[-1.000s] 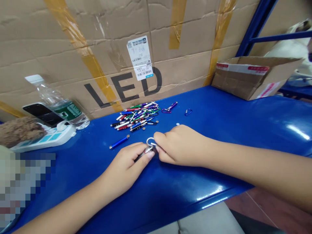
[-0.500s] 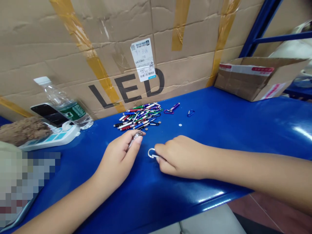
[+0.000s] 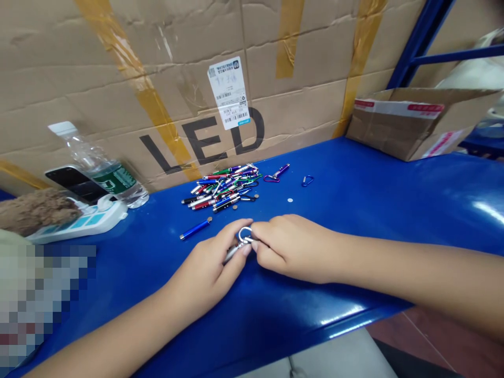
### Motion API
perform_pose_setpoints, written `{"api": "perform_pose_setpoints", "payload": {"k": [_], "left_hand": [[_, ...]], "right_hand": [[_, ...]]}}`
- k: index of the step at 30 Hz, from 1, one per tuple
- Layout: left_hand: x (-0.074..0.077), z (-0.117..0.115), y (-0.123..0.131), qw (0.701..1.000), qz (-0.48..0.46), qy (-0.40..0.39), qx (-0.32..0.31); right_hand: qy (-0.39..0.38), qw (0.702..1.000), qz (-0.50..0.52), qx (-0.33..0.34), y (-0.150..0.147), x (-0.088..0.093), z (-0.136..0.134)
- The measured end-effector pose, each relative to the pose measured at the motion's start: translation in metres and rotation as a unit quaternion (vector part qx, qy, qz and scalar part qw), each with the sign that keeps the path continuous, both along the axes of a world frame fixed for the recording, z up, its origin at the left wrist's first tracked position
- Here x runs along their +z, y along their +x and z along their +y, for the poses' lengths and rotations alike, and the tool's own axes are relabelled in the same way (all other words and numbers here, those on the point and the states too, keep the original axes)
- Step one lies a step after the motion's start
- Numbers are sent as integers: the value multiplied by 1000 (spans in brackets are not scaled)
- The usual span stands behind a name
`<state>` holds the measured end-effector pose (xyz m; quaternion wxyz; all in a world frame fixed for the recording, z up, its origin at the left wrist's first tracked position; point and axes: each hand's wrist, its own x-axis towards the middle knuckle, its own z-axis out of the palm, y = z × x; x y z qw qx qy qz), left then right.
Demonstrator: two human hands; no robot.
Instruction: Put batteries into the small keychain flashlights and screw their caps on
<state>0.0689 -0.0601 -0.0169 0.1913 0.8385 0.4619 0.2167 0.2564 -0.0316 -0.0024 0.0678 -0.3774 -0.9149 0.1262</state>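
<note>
My left hand [image 3: 208, 265] is closed around a slim silver penlight [image 3: 232, 253], most of it hidden in the fingers. In my right hand [image 3: 289, 247] a silver carabiner [image 3: 241, 234] is pinched, its curved end sticking out to the left. The tip of the penlight meets the carabiner between the two hands; I cannot tell whether they are linked. Beyond my left hand lies a blue penlight [image 3: 195, 230] on the blue table [image 3: 354, 210]. Farther back is a pile of coloured penlights [image 3: 220, 190], some with carabiners.
Right of the pile lie a purple penlight [image 3: 282, 170], a blue carabiner [image 3: 307, 181] and a small pale disc [image 3: 290, 200]. A bottle [image 3: 116, 178], phone [image 3: 66, 181] and power strip [image 3: 104, 218] stand left. An open carton [image 3: 388, 128] sits back right, a large cardboard box [image 3: 311, 100] behind.
My left hand has moved right with the silver penlight, bringing its tip to the carabiner. The blue penlight on the table has come into view. My right hand has hardly moved.
</note>
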Motion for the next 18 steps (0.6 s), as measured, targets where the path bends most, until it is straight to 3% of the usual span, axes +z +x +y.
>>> {"api": "perform_pose_setpoints", "payload": {"k": [18], "left_hand": [[-1,-1,-1,989,89,119,-5]], "right_hand": [[-20,999,36,-10,5,-2,4]]}}
